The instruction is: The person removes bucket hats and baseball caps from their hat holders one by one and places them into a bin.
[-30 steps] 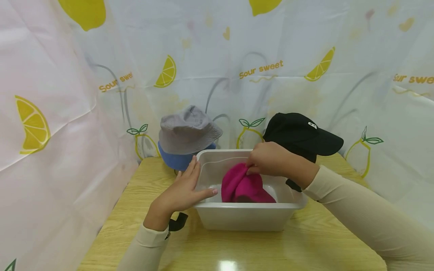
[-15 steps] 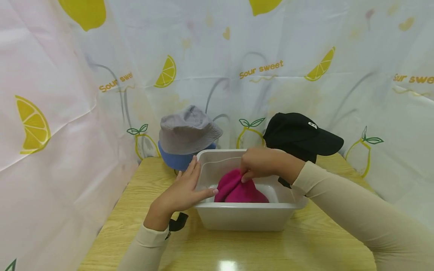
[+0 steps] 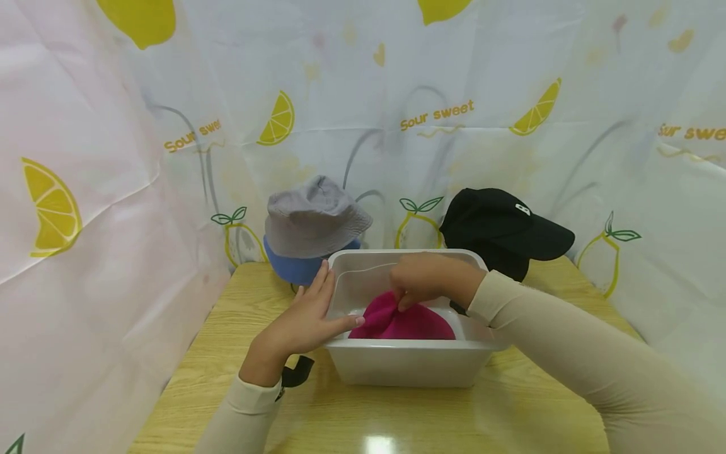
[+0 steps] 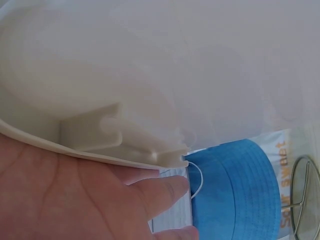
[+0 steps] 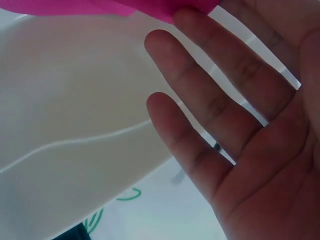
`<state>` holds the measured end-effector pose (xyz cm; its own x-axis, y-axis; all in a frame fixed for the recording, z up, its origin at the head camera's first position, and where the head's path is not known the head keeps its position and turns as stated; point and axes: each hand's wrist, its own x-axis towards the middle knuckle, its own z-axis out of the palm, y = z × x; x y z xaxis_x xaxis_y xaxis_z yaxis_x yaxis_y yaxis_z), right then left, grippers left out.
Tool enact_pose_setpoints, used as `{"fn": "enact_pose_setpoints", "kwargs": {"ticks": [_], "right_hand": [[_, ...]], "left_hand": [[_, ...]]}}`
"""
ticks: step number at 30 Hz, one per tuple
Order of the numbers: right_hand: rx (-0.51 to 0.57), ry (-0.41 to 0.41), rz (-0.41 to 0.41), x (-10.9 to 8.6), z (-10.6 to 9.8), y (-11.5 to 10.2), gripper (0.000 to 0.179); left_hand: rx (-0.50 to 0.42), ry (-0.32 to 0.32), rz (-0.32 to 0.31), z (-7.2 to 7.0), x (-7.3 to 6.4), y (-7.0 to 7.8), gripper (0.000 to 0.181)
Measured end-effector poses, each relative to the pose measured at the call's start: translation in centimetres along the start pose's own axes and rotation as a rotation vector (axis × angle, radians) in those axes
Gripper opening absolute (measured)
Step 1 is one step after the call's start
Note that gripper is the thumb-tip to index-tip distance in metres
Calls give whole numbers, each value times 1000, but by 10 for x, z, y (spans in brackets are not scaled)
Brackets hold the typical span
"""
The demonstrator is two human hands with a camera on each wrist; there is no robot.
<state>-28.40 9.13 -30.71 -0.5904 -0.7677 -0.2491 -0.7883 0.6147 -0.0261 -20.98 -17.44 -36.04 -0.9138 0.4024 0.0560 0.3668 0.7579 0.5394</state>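
A bright pink cap point(image 3: 416, 325) lies low inside a white plastic tub point(image 3: 403, 367) on the wooden table. The right hand point(image 3: 433, 277) reaches into the tub and pinches the cap's top. In the right wrist view, pink cloth point(image 5: 150, 6) touches the fingertips along the top edge, and the other fingers point(image 5: 215, 105) are spread and fairly straight. On the tub's left side rests the left hand point(image 3: 300, 321), its fingers extended along the rim and the thumb over the front edge. The left wrist view shows its palm point(image 4: 65, 195) against the tub's outer rim.
Behind the tub at left, a grey bucket hat point(image 3: 314, 217) sits atop a blue hat point(image 3: 292, 268). A black cap point(image 3: 499, 224) stands at the back right, above another dark piece. A lemon-print curtain point(image 3: 363, 75) encloses the table point(image 3: 227, 353).
The right hand has moved down and slightly left with the pink cap. The cap now sits lower and spreads flatter in the tub. The left hand stays in place.
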Motion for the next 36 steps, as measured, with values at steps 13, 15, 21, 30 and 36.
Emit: {"fn": "enact_pose_setpoints", "kwargs": {"ticks": [13,15,21,30,36], "right_hand": [[-38,-32,-13,23,14,-5,5],[-17,-29,-5,26,17,-4,8],[-13,-37,-12,34,25,-1,18],[59,-59,-21,38,33,2,32],[109,-70,-8,37,39,1,37]], "left_hand": [[-24,-9,21,-2,0,-1,117],[-24,-9,23,-1,0,-2,117],[-21,-5,29,-2,1,-2,118],[-21,-7,27,-1,3,-2,117],[-23,-13,30,-1,2,-2,115]]}}
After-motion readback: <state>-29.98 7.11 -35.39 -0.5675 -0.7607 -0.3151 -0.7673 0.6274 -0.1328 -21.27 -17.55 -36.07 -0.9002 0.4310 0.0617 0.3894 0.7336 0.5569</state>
